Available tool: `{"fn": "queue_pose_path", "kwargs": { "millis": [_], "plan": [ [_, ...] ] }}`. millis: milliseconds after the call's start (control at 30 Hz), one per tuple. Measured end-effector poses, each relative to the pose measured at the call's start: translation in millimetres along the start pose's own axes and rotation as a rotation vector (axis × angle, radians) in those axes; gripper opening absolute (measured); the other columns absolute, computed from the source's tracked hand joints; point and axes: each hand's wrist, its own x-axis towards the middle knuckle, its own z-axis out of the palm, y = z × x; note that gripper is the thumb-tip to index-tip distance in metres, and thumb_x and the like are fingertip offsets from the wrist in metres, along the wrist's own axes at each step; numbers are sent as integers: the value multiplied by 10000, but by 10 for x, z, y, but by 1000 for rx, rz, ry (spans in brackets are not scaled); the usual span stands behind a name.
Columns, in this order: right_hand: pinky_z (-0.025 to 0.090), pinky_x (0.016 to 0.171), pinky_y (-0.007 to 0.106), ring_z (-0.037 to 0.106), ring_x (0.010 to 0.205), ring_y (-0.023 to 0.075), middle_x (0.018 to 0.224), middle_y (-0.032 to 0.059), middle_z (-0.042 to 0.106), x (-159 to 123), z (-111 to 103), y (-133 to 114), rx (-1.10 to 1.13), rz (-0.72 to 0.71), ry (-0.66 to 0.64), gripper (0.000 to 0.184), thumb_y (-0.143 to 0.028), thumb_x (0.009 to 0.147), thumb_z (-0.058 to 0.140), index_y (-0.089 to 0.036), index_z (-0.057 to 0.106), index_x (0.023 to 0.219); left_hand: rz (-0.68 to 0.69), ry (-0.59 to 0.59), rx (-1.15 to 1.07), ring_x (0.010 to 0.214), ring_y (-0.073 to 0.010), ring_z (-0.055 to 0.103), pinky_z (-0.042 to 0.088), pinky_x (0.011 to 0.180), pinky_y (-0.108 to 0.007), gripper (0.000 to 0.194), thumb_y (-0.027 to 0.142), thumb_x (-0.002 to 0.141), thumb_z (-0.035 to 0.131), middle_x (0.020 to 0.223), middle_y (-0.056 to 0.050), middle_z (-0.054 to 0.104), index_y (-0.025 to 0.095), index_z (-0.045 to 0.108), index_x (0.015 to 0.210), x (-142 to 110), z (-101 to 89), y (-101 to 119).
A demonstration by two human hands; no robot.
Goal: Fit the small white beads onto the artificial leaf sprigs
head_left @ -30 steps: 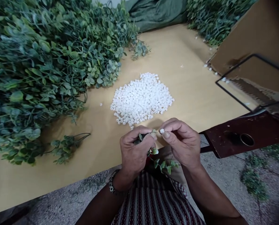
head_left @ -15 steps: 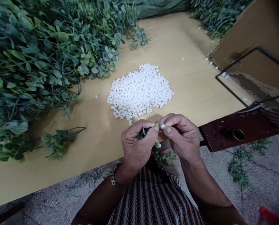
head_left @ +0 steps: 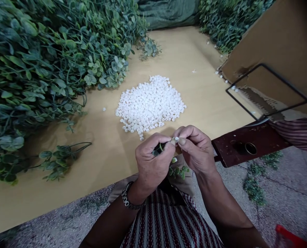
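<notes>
My left hand (head_left: 155, 158) is closed around an artificial leafy stem (head_left: 178, 171), whose lower leaves hang below my fingers. Between the thumb and fingers of my right hand (head_left: 198, 150) is a small white bead-like piece (head_left: 176, 139), held against the stem's tip. Both sets of fingertips nearly meet, so the exact joint is hidden. Just beyond my hands a heap of the same small white pieces (head_left: 150, 103) lies on the tan tabletop (head_left: 102, 155). A second white piece shows on the stem beneath my fingers.
Piled artificial greenery (head_left: 52, 51) covers the table's left side, with one loose sprig (head_left: 56, 156) near the front. At the right stand a torn cardboard box (head_left: 269, 44), a black wire frame (head_left: 269, 93) and a dark red bench (head_left: 251, 144). More foliage (head_left: 231, 24) lies at the back right.
The view has shifted slightly, so the table scene sits a little lower and further left. The white piece now sits closer to my left fingertips. My grips look the same.
</notes>
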Motion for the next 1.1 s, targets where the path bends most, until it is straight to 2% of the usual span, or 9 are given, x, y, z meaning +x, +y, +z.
{"fn": "queue_pose_path", "kwargs": {
  "millis": [133,467,633,900,1100],
  "plan": [
    [439,594,264,535,653,123,740,-3,626,-4,0,16,-41,14,18,225,-390,793,724,-216,608,713,21,26,36,440,-69,445,374,428,-195,138,95,721,606,505,55,545,191,631,625,-1,4,-10],
    [473,605,250,555,659,115,724,-9,628,-22,20,29,-81,-32,17,128,-273,834,679,-210,623,737,41,83,79,465,-78,471,409,479,-200,128,93,718,593,519,54,543,185,615,631,-21,27,-27],
    [473,593,242,558,658,111,727,-8,635,-29,50,-2,-169,-48,38,97,-228,834,655,-205,621,747,127,140,142,490,-77,494,413,489,-189,134,70,710,584,547,53,550,183,614,645,-43,45,-51],
    [490,587,226,577,655,105,736,-14,638,-61,148,-1,-216,-153,108,103,-174,834,624,-213,596,743,312,204,251,542,-65,526,435,543,-167,194,5,727,567,607,63,563,190,614,697,-81,65,-111],
    [503,617,244,599,682,116,756,-4,650,-74,186,1,-283,-231,147,106,-128,831,598,-212,595,766,344,185,310,544,-61,524,448,567,-163,197,5,737,571,611,64,563,193,622,706,-101,61,-115]
  ]
}}
